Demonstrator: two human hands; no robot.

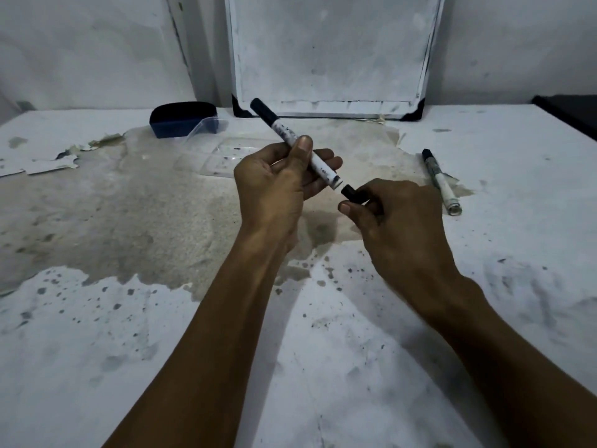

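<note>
Left hand point(274, 189) grasps a white marker point(323, 169) around the middle of the barrel, thumb pressed on top, fingers curled beneath. The marker is held clear of the worktop point(97, 334) and tilted, its black far end pointing up and away to the left, its near end pointing down toward the right hand point(397, 221). Right hand pinches a small black cap point(353, 194) between thumb and fingers, open mouth facing the marker's near end. Cap sits just beside that end; cannot tell whether they touch. A second marker point(439, 181) lies flat on the worktop, just right of the right hand, black end away. A clear plastic tray point(219, 156) lies flat beyond the left hand. A dark blue eraser point(181, 121) sits further out, beyond and left of the tray. A smudged whiteboard point(329, 50) leans against the wall straight beyond both hands. Torn paper scraps point(48, 161) lie well left of the left hand. Worktop surface stained and peeling under and around the hands.
</note>
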